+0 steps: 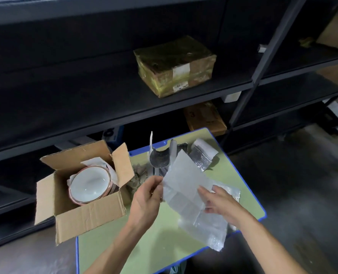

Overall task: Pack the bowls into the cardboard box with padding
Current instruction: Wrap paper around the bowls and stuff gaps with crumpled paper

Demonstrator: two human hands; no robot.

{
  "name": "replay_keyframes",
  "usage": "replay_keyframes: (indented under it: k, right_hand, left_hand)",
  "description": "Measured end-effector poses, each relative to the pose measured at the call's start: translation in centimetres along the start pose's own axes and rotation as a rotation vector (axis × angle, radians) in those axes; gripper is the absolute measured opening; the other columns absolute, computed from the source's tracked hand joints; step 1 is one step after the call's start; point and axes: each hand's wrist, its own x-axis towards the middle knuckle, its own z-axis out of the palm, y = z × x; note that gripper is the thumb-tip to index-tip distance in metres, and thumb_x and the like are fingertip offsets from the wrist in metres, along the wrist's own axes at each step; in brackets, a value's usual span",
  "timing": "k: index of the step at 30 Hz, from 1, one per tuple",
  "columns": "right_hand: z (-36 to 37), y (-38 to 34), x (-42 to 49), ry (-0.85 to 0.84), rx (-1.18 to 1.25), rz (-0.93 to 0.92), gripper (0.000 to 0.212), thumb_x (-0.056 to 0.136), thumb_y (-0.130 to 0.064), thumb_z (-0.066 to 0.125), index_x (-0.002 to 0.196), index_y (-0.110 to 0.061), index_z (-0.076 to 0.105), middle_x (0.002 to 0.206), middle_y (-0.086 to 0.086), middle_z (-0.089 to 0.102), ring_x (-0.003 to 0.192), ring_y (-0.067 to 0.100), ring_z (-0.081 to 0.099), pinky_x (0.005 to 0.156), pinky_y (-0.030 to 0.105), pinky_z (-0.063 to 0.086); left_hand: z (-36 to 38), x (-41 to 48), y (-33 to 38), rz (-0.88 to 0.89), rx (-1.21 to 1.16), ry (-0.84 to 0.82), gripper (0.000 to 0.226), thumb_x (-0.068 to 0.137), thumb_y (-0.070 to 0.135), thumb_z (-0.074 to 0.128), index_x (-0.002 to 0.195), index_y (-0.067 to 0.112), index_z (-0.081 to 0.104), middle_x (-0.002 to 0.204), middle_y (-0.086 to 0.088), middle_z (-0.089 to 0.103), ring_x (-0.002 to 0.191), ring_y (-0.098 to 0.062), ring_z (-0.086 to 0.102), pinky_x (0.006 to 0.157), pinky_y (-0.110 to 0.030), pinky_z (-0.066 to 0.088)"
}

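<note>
An open cardboard box (89, 216) stands at the left edge of a green table (160, 244). Inside it lies a white bowl (90, 184) with a pink rim, tilted on its side on white padding. Above the table both hands hold one long sheet of silvery padding (190, 196). My left hand (147, 196) pinches its left edge. My right hand (219, 204) grips its right edge, and the sheet's lower end hangs down over the table's right side.
More silver padding pieces (199, 157) and a crumpled grey heap (138, 178) lie at the table's far end. Dark metal shelves (124, 107) stand behind, with a taped parcel (176, 66) on one. Grey floor surrounds the table.
</note>
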Motion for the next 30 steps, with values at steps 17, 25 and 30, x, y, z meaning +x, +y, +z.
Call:
replay_keyframes:
  k: [17,25,30]
  right_hand:
    - [0.6,-6.9,-3.4,-0.200,-0.147,-0.400,0.032,0.085,-0.036,0.072,0.108,-0.013,0.071,0.105,0.032,0.066,0.098,0.055,0.061,0.084,0.058,0.052]
    - [6.7,-12.3,-4.5,-0.028,-0.404,-0.497,0.006,0.093,-0.016,0.065,0.093,-0.017,0.071,0.088,0.003,0.076,0.085,0.026,0.072,0.079,0.046,0.056]
    - [11.5,-14.9,-5.6,0.025,-0.700,-0.558,0.012,0.093,-0.017,0.060,0.084,-0.021,0.067,0.077,-0.002,0.072,0.076,0.017,0.068,0.065,0.033,0.052]
  left_hand:
    - [-3.3,-0.6,2.4,-0.051,0.012,0.185,0.014,0.096,0.018,0.056,0.105,0.026,0.063,0.071,0.002,0.062,0.053,-0.011,0.059,0.051,-0.031,0.051]
    - [-11.1,1.6,-1.5,-0.008,0.539,0.392,0.012,0.098,0.034,0.055,0.106,0.026,0.060,0.086,0.011,0.064,0.079,-0.010,0.061,0.068,-0.024,0.035]
    - [-12.4,3.1,-4.3,-0.087,0.660,0.305,0.023,0.096,0.044,0.054,0.100,0.022,0.059,0.095,0.008,0.066,0.081,-0.015,0.063,0.068,-0.032,0.047]
